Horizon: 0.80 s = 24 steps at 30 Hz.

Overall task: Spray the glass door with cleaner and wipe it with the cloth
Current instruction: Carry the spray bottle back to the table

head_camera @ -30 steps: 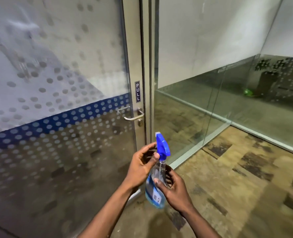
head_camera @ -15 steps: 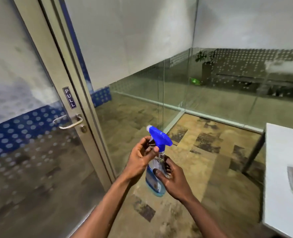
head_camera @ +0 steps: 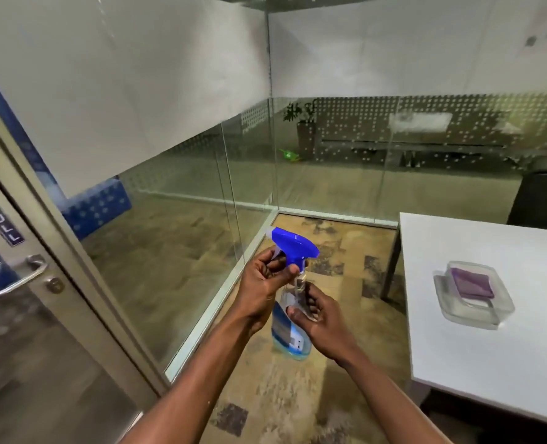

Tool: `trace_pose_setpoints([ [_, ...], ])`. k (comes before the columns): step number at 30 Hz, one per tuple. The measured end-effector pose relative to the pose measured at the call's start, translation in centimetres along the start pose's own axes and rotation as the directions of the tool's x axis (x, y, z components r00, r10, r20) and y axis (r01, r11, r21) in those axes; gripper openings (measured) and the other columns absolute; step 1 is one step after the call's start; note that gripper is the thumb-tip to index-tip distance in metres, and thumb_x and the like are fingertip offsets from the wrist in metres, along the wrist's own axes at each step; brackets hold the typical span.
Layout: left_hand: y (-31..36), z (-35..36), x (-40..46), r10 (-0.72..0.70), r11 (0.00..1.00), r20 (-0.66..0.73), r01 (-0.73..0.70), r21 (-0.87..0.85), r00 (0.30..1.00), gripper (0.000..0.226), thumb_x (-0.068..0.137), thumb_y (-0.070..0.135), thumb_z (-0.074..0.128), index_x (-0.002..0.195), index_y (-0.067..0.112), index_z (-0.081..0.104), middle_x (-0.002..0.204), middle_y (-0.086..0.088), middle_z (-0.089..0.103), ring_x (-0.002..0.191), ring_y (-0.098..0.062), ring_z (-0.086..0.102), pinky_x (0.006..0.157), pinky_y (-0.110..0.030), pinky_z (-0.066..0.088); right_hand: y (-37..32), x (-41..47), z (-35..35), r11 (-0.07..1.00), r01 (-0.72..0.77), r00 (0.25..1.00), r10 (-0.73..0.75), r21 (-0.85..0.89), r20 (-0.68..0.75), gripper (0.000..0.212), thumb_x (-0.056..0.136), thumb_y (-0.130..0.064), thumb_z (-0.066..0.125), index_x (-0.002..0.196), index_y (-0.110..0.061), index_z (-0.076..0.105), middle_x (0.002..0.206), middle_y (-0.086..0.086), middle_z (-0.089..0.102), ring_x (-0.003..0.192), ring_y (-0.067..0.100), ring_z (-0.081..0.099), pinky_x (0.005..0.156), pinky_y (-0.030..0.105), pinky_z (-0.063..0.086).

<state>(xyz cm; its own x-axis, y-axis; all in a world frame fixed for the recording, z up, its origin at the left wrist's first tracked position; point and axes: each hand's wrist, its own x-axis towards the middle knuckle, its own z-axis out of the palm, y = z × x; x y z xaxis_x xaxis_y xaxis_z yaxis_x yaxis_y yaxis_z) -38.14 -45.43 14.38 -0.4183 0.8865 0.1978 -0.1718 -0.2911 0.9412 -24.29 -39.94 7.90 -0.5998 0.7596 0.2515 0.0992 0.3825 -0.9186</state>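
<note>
A clear spray bottle (head_camera: 290, 338) with blue liquid and a blue trigger head sits in both my hands at centre. My left hand (head_camera: 262, 290) grips the neck just under the trigger head. My right hand (head_camera: 317, 318) wraps the bottle's body from the right. The glass door (head_camera: 12, 331) with its metal handle (head_camera: 25, 274) and PULL sign is at the far left edge. A folded purple cloth (head_camera: 472, 285) lies in a clear plastic tray (head_camera: 477, 315) on the white table at right.
The white table (head_camera: 496, 363) fills the lower right, with a dark chair (head_camera: 541, 200) behind it. Fixed glass partitions (head_camera: 182, 225) run from the door frame to the far corner. The floor is patterned carpet.
My view has swung right: the door slid to the left edge and the table with the cloth tray came into sight. Both hands kept the same hold on the bottle.
</note>
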Motion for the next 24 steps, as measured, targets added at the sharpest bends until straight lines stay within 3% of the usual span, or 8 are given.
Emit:
trace_pose_setpoints([
  [4, -1.0, 2.0, 1.9, -0.011, 1.0, 0.037, 0.012, -0.023, 0.999, 0.034, 0.08, 0.005, 0.082, 0.11, 0.02, 0.077, 0.106, -0.008, 0.081, 0.102, -0.019, 0.077, 0.084, -0.025, 0.059, 0.9, 0.0, -1.1, 0.999, -0.047, 0.991, 0.044, -0.019, -0.129, 0.045, 0.081, -0.051, 0.065, 0.125, -0.044, 0.064, 0.112, -0.025, 0.074, 0.108, -0.002, 0.069, 0.093, 0.03, 0.058],
  [6, -1.6, 3.2, 3.0, -0.019, 0.999, 0.08, 0.022, -0.038, 0.997, 0.033, 0.084, -0.001, 0.077, 0.11, 0.02, 0.077, 0.105, -0.005, 0.082, 0.099, -0.015, 0.078, 0.083, -0.023, 0.059, 1.0, 0.1, -2.2, 0.997, -0.06, 0.98, 0.05, -0.045, -0.194, 0.048, 0.084, -0.051, 0.064, 0.129, -0.035, 0.064, 0.114, -0.026, 0.073, 0.11, -0.003, 0.068, 0.095, 0.03, 0.059],
  [8, -2.6, 4.4, 4.0, -0.028, 0.999, 0.112, 0.031, -0.027, 0.993, 0.033, 0.087, -0.007, 0.072, 0.111, 0.016, 0.074, 0.103, -0.002, 0.082, 0.098, -0.013, 0.078, 0.083, -0.022, 0.059, 1.2, 0.2, -3.2, 0.992, -0.1, 0.967, 0.078, -0.08, -0.242, 0.038, 0.087, -0.047, 0.066, 0.125, -0.044, 0.059, 0.11, -0.039, 0.068, 0.109, -0.013, 0.064, 0.091, 0.015, 0.055],
  [10, -3.7, 5.4, 4.7, -0.048, 0.998, 0.166, 0.053, -0.028, 0.985, 0.034, 0.087, -0.007, 0.071, 0.113, 0.015, 0.072, 0.103, -0.001, 0.082, 0.099, -0.013, 0.077, 0.084, -0.022, 0.059, 1.7, -0.1, -4.3, 0.986, -0.14, 0.953, 0.11, -0.09, -0.283, 0.039, 0.092, -0.036, 0.071, 0.125, -0.048, 0.055, 0.108, -0.042, 0.064, 0.107, -0.02, 0.06, 0.087, 0.004, 0.049],
  [14, -5.5, 7.4, 5.7, -0.129, 0.989, 0.302, 0.145, -0.03, 0.944, 0.055, 0.08, 0.01, 0.079, 0.132, 0.0, 0.063, 0.126, -0.024, 0.073, 0.12, -0.033, 0.07, 0.092, -0.031, 0.058, 3.2, -1.4, -7.2, 0.971, -0.224, 0.937, 0.191, -0.083, -0.294, 0.04, 0.093, -0.034, 0.074, 0.127, -0.046, 0.057, 0.11, -0.034, 0.067, 0.106, -0.016, 0.063, 0.093, 0.014, 0.053],
  [18, -6.8, 10.3, 6.4, -0.172, 0.982, 0.384, 0.189, -0.006, 0.907, 0.068, 0.075, 0.01, 0.086, 0.138, 0.014, 0.059, 0.126, -0.006, 0.076, 0.114, -0.019, 0.074, 0.088, -0.026, 0.06, 3.5, -2.2, -10.6, 0.961, -0.266, 0.909, 0.223, -0.077, -0.353, 0.033, 0.088, -0.049, 0.074, 0.11, -0.066, 0.056, 0.103, -0.049, 0.065, 0.104, -0.016, 0.065, 0.086, 0.009, 0.056],
  [20, -7.7, 12.0, 6.4, -0.203, 0.979, 0.403, 0.19, 0.072, 0.892, 0.069, 0.074, 0.015, 0.084, 0.138, 0.024, 0.059, 0.129, -0.004, 0.075, 0.118, -0.02, 0.072, 0.096, -0.033, 0.059, 3.7, -2.6, -12.5, 0.963, -0.261, 0.891, 0.212, -0.071, -0.401, 0.032, 0.082, -0.065, 0.069, 0.108, -0.074, 0.053, 0.103, -0.05, 0.064, 0.104, -0.016, 0.065, 0.081, 0.004, 0.053],
  [24, -10.2, 15.8, 6.7, -0.23, 0.957, 0.43, 0.123, 0.261, 0.873, 0.044, 0.09, 0.012, 0.078, 0.132, 0.019, 0.067, 0.126, -0.001, 0.076, 0.12, -0.016, 0.071, 0.108, -0.042, 0.056, 5.1, -3.2, -17.2, 0.96, -0.267, 0.876, 0.202, -0.09, -0.438, 0.038, 0.081, -0.061, 0.067, 0.107, -0.082, 0.048, 0.102, -0.058, 0.058, 0.103, -0.025, 0.06, 0.074, -0.002, 0.048],
])
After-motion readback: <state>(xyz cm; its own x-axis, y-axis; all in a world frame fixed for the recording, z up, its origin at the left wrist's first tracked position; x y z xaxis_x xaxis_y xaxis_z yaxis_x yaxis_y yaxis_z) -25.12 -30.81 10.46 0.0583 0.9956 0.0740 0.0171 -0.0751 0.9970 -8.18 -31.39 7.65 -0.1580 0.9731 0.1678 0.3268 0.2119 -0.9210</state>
